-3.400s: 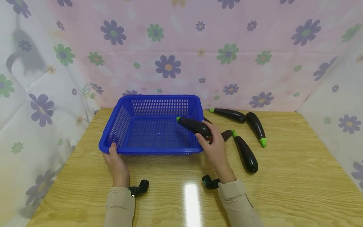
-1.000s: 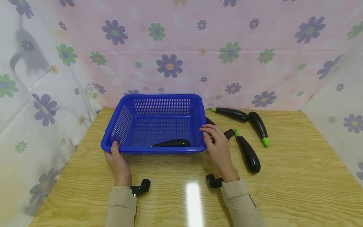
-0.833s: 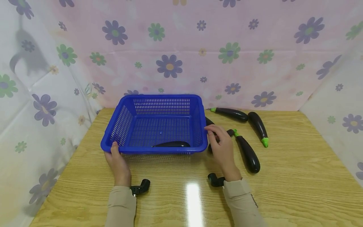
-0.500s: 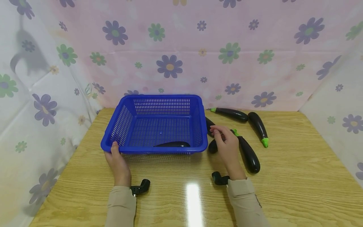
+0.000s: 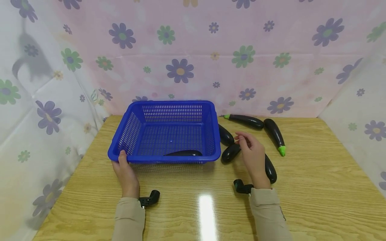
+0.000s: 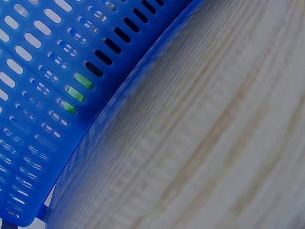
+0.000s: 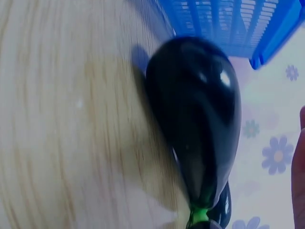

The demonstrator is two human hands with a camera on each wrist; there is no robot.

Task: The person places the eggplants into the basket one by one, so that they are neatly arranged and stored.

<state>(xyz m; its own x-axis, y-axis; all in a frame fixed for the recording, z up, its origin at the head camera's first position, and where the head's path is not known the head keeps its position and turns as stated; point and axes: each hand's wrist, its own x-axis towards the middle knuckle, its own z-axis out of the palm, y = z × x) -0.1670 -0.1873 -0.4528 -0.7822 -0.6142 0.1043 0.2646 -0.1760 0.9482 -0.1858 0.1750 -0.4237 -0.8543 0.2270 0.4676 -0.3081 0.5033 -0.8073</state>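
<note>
My left hand (image 5: 126, 175) grips the near left corner of a blue slotted basket (image 5: 150, 159), thumb over the rim. Inside, along the near wall, lies one eggplant (image 5: 185, 153); its green end shows through the slots in the left wrist view. Right of the basket, my right hand (image 5: 253, 159) hovers over the narrow end of another eggplant (image 5: 230, 154), fingers loosely bent. In the right wrist view that eggplant (image 7: 195, 105) lies on the table, with part of a finger (image 7: 299, 176) at the right edge, apart from it. The hand partly covers a further eggplant (image 5: 270, 170).
An eggplant (image 5: 225, 135) lies against the basket's right side, partly hidden by it. Farther back are two more, one lengthwise (image 5: 245, 121) and one with its green end toward me (image 5: 274, 134). Flowered cloth (image 5: 181, 87) stands behind the wooden table (image 5: 175, 214).
Earlier my right hand held an eggplant over the basket; that eggplant now lies inside. The right hand has since moved right, off the rim, to above the other eggplants. The left hand stays put.
</note>
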